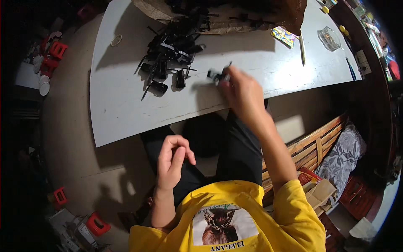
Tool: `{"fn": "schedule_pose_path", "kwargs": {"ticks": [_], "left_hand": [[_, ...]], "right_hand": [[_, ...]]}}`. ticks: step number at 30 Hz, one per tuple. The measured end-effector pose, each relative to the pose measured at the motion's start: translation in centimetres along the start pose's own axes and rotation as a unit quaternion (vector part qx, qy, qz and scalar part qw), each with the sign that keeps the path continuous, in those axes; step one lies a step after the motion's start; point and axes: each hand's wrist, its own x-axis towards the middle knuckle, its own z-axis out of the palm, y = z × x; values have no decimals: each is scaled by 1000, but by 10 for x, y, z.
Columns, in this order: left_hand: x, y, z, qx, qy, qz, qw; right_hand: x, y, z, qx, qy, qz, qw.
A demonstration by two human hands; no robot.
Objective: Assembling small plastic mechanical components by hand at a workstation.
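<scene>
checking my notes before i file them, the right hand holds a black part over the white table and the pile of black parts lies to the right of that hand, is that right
Not quite: the pile of black parts lies to the left of the right hand, as the head view shows. That hand does hold a black part over the white table.

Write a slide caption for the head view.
A small black part in the grip of the right hand over a white table, near piled black parts; left hand curled above dark trousers.
</scene>
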Motion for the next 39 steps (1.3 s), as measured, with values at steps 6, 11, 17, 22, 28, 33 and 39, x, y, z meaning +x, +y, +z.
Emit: {"fn": "schedule_pose_path", "kwargs": {"ticks": [6, 11, 17, 22, 28, 33, 39], "left_hand": [[9, 6, 15, 46, 54, -34, 997], [2, 12, 5, 147, 27, 61, 987], [-1, 13, 16, 187, -31, 59, 980], [-11, 5, 28, 68, -7, -45, 997], [-6, -3, 24, 96, -46, 85, 991], [-4, 8, 23, 99, -14, 79, 992], [2, 13, 4, 318, -125, 244, 908]], "right_hand": [[-83, -37, 0, 112, -11, -245, 963], [-106, -49, 3, 575, -79, 18, 814], [-111, -53, 12, 585, -165, 69, 791], [-116, -54, 20, 379, -19, -13, 925], [-119, -57, 12, 326, 19, -73, 942], [-126, -47, 9, 381, 4, -102, 919], [-118, -38, -10, 680, -216, 186, 676]]}}
